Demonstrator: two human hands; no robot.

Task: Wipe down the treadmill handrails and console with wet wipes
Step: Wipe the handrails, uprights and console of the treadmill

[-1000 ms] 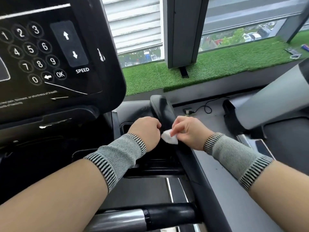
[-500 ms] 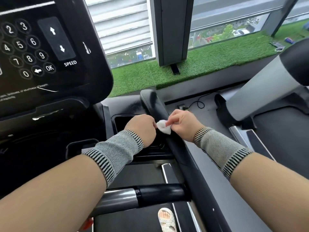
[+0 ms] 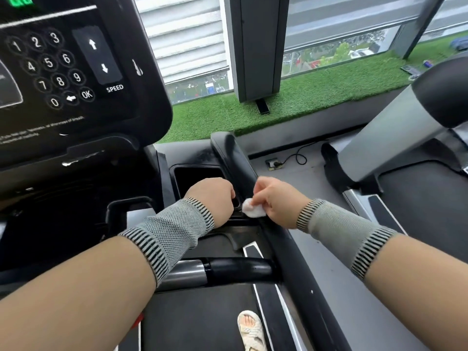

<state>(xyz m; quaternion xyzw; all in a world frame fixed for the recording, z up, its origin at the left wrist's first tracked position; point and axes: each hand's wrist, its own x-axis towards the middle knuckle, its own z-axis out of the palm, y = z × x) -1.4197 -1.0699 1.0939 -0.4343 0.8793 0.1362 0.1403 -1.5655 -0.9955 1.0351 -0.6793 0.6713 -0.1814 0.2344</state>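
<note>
My right hand (image 3: 277,198) pinches a small white wet wipe (image 3: 252,211) against the inner side of the black right handrail (image 3: 235,160), which runs from the console back toward me. My left hand (image 3: 214,198) sits just left of the wipe with fingers curled down into the dark recess beside the rail; what they hold is hidden. The black console (image 3: 76,72) with its number keypad and SPEED arrows fills the upper left. A black and silver crossbar handle (image 3: 228,271) lies below my forearms.
A cup-holder tray (image 3: 195,176) opens just beyond my left hand. The treadmill belt (image 3: 192,323) and my sandalled foot (image 3: 250,330) are below. A neighbouring machine's grey upright (image 3: 395,130) stands at right. Green artificial turf (image 3: 316,97) and windows lie ahead.
My right hand has slid the wipe slightly down the handrail toward me. The view swung back left, bringing more of the keypad in. My left hand has stayed in the recess.
</note>
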